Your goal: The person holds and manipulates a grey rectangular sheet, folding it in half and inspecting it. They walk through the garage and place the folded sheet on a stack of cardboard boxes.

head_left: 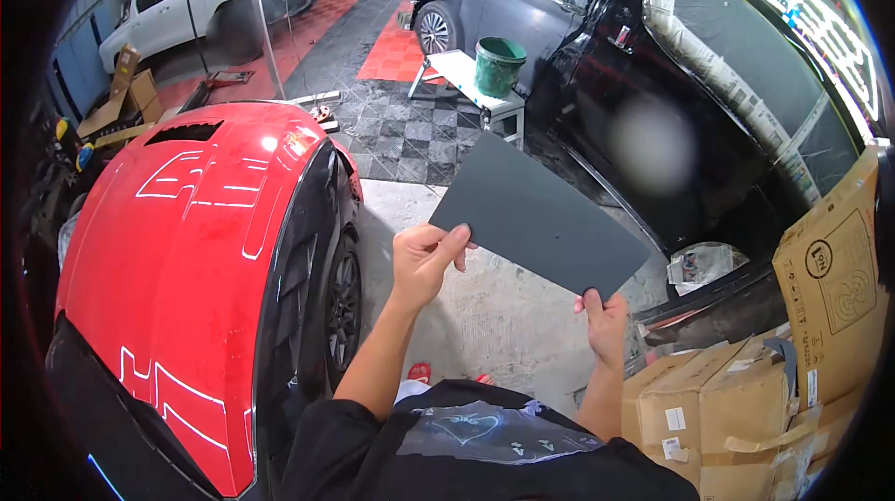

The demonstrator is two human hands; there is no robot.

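Observation:
A dark grey rectangular sheet (545, 217), which looks like sandpaper, is held up in front of me and tilts down to the right. My left hand (431, 257) pinches its lower left edge, thumb on the near face. At the lower right corner, my right hand (601, 319) grips it the same way. Most fingers of both hands are hidden behind the sheet or curled out of sight. The sheet looks flat, with a tiny dark speck on it.
On my left stands a red car (200, 212) with a glossy bonnet. A black van (643, 119) with papered windows is at the right. Ahead, a green bucket (500, 68) rests on a white step bench (457, 68). Cardboard boxes (709, 398) are stacked near right. A white pickup (177, 2) stands far left.

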